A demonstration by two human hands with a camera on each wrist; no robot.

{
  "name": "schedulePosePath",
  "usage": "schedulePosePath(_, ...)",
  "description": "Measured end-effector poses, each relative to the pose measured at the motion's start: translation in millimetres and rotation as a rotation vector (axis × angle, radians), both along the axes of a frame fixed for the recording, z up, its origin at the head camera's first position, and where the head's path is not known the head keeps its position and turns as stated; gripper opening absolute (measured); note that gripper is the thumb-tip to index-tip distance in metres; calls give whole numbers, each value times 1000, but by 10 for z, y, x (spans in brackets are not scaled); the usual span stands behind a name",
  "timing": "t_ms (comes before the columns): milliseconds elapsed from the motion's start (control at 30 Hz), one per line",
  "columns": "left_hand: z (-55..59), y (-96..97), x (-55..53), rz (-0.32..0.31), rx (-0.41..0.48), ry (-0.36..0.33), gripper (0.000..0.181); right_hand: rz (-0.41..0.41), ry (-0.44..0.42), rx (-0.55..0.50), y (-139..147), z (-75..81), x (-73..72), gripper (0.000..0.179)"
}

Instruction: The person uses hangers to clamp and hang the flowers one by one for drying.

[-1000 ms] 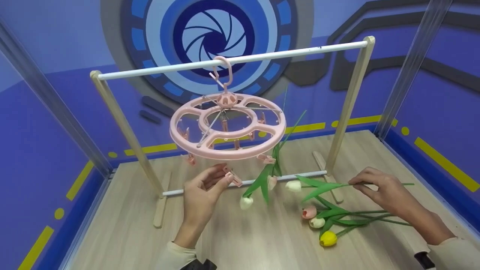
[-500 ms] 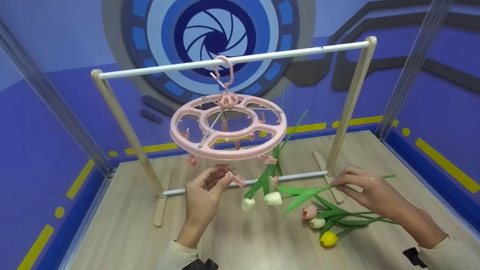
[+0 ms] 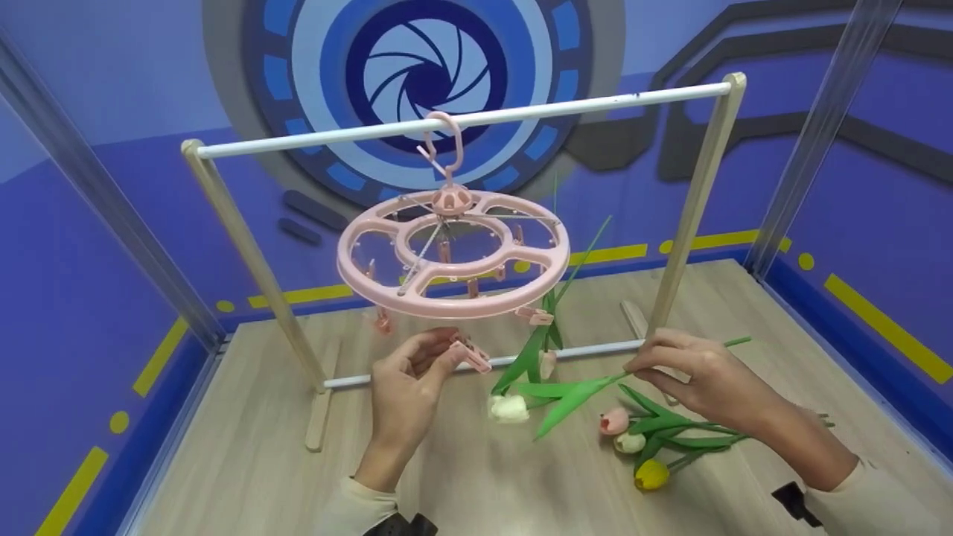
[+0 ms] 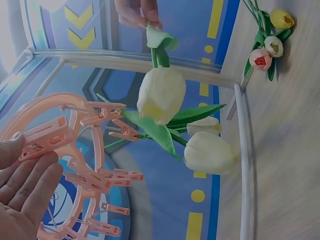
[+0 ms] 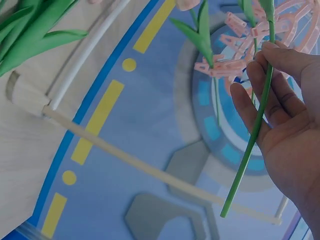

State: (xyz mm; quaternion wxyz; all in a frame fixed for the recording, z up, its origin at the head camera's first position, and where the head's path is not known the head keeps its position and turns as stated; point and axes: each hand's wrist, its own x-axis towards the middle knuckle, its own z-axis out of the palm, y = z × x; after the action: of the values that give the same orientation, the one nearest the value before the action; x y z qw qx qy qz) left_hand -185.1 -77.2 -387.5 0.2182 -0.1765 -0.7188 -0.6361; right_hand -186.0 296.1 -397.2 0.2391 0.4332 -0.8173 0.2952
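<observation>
My left hand (image 3: pixel 406 387) pinches a pink clothespin (image 3: pixel 470 356) between thumb and fingers, below the near rim of a round pink clip hanger (image 3: pixel 447 304). In the left wrist view the clothespin (image 4: pixel 46 139) lies across the fingers. My right hand (image 3: pixel 707 380) pinches the green stem (image 5: pixel 262 107) of an artificial white tulip (image 3: pixel 508 409), its bloom pointing left and a little down. That bloom (image 4: pixel 161 95) is apart from the pinched clothespin. Tulips with pale blooms (image 4: pixel 207 152) hang head down from clips on the hanger's right side; in the head view the held bloom partly covers one.
The hanger hooks over the white top bar (image 3: pixel 595 106) of a wooden-legged rack, with a lower white bar (image 3: pixel 603 349) near the table (image 3: pixel 476 484). Pink (image 3: pixel 614 421), white (image 3: pixel 630 443) and yellow (image 3: pixel 652 474) tulips lie at the right. Several other clips dangle from the ring.
My right hand has moved left, bringing the white tulip's bloom closer to the left hand and in front of a hanging tulip. The left hand has shifted slightly, still pinching the clothespin.
</observation>
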Motion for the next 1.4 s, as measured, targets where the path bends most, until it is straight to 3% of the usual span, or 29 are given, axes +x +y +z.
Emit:
schedulePosePath(500,28,49,20,-26,-7,19,15,55,19,13,-410,156,-96,38)
schedulePosePath(833,51,104,32,-49,-9,22,13,135,65,-22,-632,209,-165,40)
schedulePosePath(1400,47,156,43,-71,14,44,12,104,41,23,-920,330,-179,32)
